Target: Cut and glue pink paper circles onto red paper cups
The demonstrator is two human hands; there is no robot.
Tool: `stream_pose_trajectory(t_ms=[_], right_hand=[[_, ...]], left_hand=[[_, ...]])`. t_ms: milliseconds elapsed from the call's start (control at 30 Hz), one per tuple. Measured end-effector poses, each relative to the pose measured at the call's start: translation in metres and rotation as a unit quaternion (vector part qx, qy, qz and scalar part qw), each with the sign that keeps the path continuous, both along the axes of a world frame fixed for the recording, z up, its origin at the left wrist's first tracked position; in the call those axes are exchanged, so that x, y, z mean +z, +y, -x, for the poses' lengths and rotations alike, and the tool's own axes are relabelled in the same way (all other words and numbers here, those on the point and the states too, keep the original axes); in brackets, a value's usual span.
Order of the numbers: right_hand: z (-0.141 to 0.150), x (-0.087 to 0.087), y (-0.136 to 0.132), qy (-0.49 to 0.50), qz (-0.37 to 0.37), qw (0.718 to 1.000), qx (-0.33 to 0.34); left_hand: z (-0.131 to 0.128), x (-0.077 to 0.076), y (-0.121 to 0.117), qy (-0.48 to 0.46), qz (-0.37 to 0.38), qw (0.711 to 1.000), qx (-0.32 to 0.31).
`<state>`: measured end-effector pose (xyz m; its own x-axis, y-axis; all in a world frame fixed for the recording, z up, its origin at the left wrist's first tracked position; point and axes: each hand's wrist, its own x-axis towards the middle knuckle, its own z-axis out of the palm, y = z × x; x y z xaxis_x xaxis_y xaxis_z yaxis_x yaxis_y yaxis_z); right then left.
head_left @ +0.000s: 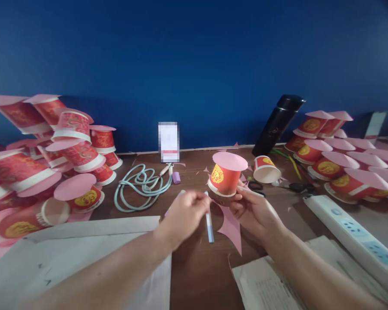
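My right hand (254,211) grips a red paper cup (231,178) by its lower right side. The cup is upside down, white rim below, with a yellow emblem on its side and a pink paper disc (230,161) on top. Left of the cup, my left hand (187,211) is closed in a pinch; whatever its fingertips hold, if anything, is too small to make out. Beneath the hands a pale slim stick-like tube (209,224) and a pink paper offcut (229,228) lie on the brown table (197,267). Another red cup (267,169) lies tipped behind my right hand.
Stacked red cups with pink discs (77,155) crowd the left; more cups (334,165) fill the right. A coiled cable (142,189), a phone-like screen (168,142), a leaning black flask (276,125), scissors (297,187), a power strip (352,232) and papers (261,282) surround the hands.
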<state>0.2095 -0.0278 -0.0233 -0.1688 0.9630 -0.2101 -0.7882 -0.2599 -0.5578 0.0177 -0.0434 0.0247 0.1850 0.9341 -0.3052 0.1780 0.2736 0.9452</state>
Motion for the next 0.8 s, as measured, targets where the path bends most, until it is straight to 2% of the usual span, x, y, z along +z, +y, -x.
stream_pose_trajectory(t_ms=[33, 100, 167, 300, 433, 500, 567, 667, 733, 800], right_hand=[[0.001, 0.000, 0.000, 0.002, -0.006, 1.000, 0.002], [0.002, -0.001, -0.002, 0.001, -0.010, 1.000, 0.005], [0.003, -0.002, -0.002, -0.005, -0.006, 1.000, 0.010], [0.002, -0.003, -0.001, -0.001, -0.001, 1.000, 0.006], [0.008, -0.002, -0.003, -0.010, 0.002, 1.000, 0.029], [0.012, -0.004, -0.004, -0.050, 0.001, 0.998, 0.035], [0.015, -0.007, -0.006, -0.137, 0.008, 0.990, 0.018], [0.014, -0.011, -0.007, -0.321, -0.015, 0.946, -0.045], [0.009, -0.010, -0.008, -0.438, -0.067, 0.891, -0.099], [0.004, -0.006, -0.010, -0.532, -0.137, 0.819, -0.164]], left_hand=[[-0.009, -0.004, -0.009, -0.050, 0.058, 0.997, -0.025], [-0.023, -0.012, -0.020, -0.176, 0.151, 0.972, -0.037], [-0.032, -0.018, -0.023, -0.282, 0.189, 0.940, -0.016], [-0.036, -0.031, -0.016, -0.424, 0.151, 0.892, 0.036], [-0.031, -0.043, -0.008, -0.487, 0.134, 0.862, 0.039], [-0.029, -0.047, -0.005, -0.500, 0.137, 0.855, 0.035], [-0.028, -0.050, -0.002, -0.507, 0.137, 0.850, 0.042], [-0.026, -0.053, 0.005, -0.520, 0.129, 0.839, 0.096], [-0.025, -0.053, 0.010, -0.520, 0.129, 0.833, 0.137], [-0.024, -0.052, 0.014, -0.513, 0.137, 0.832, 0.159]])
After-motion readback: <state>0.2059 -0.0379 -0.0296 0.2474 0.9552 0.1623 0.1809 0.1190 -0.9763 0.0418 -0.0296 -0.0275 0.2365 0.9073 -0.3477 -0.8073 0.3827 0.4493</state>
